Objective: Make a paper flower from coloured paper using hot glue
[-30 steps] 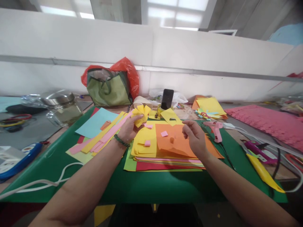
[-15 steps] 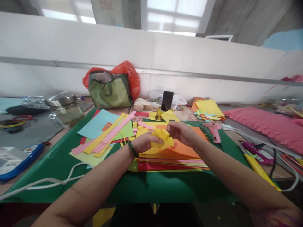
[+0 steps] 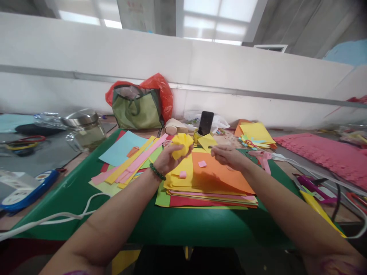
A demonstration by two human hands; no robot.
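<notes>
My left hand (image 3: 168, 160), with a dark bead bracelet at the wrist, is closed round a yellow folded paper flower (image 3: 181, 144) and holds it up above the paper stack. My right hand (image 3: 228, 156) hovers over the orange sheet (image 3: 220, 173) with its fingers pinched together; what they hold is too small to make out. The stack of coloured sheets (image 3: 206, 196) lies on a green mat (image 3: 86, 183). Small pink paper squares (image 3: 202, 164) rest on the orange and yellow sheets.
Pink and yellow paper strips (image 3: 134, 162) and a blue sheet lie left of the stack. A pink glue gun (image 3: 265, 158) is at the right, a phone (image 3: 205, 123) stands at the back, a green bag (image 3: 137, 109) and glass jar (image 3: 86, 131) behind left. A white cable (image 3: 57, 217) crosses the mat's left.
My hands had met over the stack on the yellow flower; now they have parted, the left lifting the flower up and back, the right drawing off to the right.
</notes>
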